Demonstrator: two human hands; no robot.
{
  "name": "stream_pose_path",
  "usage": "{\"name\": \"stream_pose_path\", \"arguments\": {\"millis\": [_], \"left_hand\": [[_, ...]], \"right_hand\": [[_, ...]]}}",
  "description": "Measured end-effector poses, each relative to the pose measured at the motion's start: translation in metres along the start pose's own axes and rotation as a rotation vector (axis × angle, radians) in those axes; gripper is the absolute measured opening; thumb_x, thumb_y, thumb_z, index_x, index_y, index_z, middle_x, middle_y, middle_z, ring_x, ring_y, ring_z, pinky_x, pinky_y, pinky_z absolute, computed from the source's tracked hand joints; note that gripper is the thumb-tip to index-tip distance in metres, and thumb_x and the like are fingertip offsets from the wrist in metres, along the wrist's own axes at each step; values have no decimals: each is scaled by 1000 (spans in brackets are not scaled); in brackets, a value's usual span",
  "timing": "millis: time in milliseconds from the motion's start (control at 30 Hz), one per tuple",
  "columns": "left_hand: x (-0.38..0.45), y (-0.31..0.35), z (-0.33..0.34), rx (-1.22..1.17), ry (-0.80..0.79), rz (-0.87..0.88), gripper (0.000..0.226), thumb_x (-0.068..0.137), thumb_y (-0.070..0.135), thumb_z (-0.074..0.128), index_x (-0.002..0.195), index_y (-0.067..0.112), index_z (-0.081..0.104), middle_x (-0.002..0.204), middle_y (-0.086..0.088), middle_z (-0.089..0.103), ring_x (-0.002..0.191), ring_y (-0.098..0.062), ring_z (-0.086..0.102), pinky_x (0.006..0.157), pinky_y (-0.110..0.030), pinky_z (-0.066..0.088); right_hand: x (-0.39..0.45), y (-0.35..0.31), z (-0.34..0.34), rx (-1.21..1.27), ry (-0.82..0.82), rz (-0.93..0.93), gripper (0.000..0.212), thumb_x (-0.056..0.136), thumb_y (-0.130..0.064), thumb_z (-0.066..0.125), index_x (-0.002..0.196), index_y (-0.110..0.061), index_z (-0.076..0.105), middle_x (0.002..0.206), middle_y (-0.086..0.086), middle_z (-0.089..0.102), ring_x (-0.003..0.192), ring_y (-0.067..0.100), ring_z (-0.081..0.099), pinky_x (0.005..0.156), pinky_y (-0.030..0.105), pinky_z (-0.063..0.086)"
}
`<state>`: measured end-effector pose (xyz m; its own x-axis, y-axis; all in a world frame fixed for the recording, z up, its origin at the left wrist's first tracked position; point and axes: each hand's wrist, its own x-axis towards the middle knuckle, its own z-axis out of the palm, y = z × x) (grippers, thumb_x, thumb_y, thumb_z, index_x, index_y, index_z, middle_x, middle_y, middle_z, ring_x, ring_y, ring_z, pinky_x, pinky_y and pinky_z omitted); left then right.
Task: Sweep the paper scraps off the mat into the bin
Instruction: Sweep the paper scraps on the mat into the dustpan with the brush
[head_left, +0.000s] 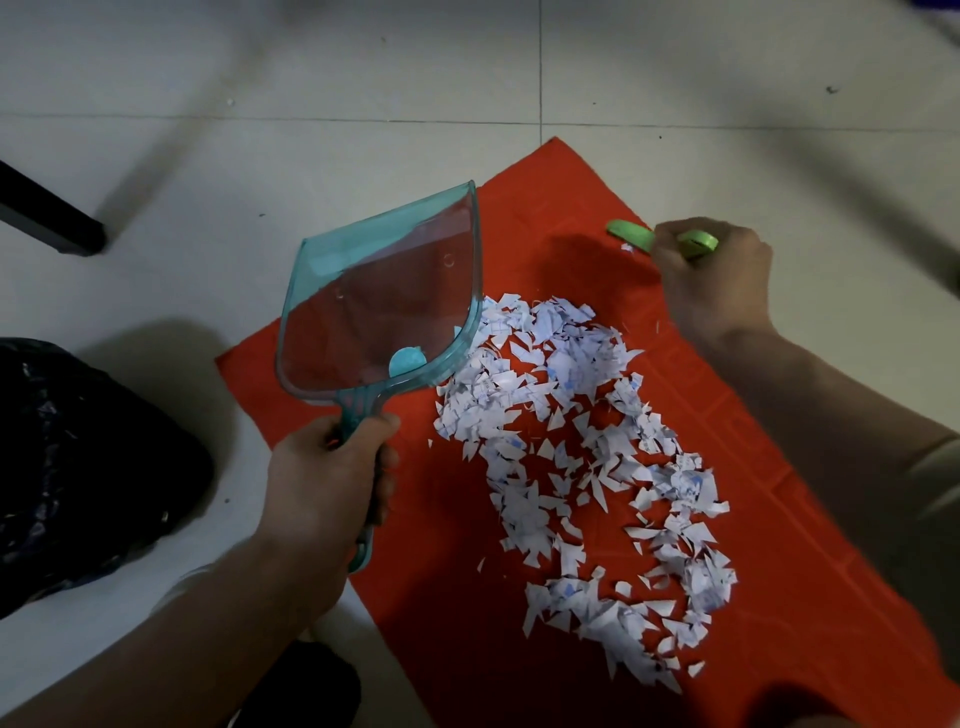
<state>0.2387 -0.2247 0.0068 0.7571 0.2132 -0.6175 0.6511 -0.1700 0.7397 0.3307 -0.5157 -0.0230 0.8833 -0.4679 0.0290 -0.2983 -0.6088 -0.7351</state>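
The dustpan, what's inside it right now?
The dustpan holds no scraps; through its clear plastic show the red mat and a round teal patch near the handle, where the left hand grips.

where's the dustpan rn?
Head view, left of centre: the teal dustpan is gripped by the left hand, its pan over the red mat's left edge, beside the paper scraps.

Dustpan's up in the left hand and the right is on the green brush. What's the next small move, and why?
Probably lower the dustpan until its front edge sits flat on the mat beside the scraps. The pan is tilted with no scraps in it, the pile is unswept, and the right hand already grips the brush.
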Motion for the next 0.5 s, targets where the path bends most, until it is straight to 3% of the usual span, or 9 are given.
{"name": "stream_pose_path", "arguments": {"millis": [133, 233, 300, 400, 500], "left_hand": [[0, 2, 1, 8, 12, 2, 27, 90, 26, 65, 76, 3, 61, 55, -6, 52, 48, -20, 45, 51, -34, 40], [1, 3, 3, 1, 18, -10, 25, 89, 25, 66, 77, 4, 61, 55, -6, 52, 47, -18, 45, 50, -33, 39], [1, 3, 4, -8, 12, -12, 24, 89, 25, 66, 77, 4, 61, 55, -5, 52, 47, -18, 44, 49, -33, 39], [0, 4, 5, -4, -3, -12, 24, 90, 25, 65, 77, 5, 61, 56, -6, 52, 47, -18, 44, 50, -33, 39], [-3, 4, 7, -3, -2, -14, 26, 90, 26, 64, 76, 5, 60, 56, -8, 51, 47, -19, 44, 51, -33, 39]], "right_hand": [[13, 4, 4, -59, -14, 15, 26, 95, -25, 54, 106, -11, 72, 97, 14, 70, 80, 28, 61, 71, 33, 47], [13, 7, 5, -80, -163, 49, 24, 94, -27, 57, 103, -12, 73, 79, 10, 64, 54, 18, 50, 49, 28, 40], [7, 8, 4, -89, -199, 50, 22, 91, -26, 58, 92, -11, 75, 67, 6, 60, 46, 14, 44, 42, 23, 36], [-3, 6, -3, -29, -75, 73, 28, 85, -26, 56, 77, -3, 71, 60, 12, 59, 48, 19, 43, 44, 29, 37], [-7, 5, -8, -24, -3, 48, 24, 85, -24, 55, 81, -8, 73, 70, 15, 66, 55, 20, 49, 50, 32, 43]]}}
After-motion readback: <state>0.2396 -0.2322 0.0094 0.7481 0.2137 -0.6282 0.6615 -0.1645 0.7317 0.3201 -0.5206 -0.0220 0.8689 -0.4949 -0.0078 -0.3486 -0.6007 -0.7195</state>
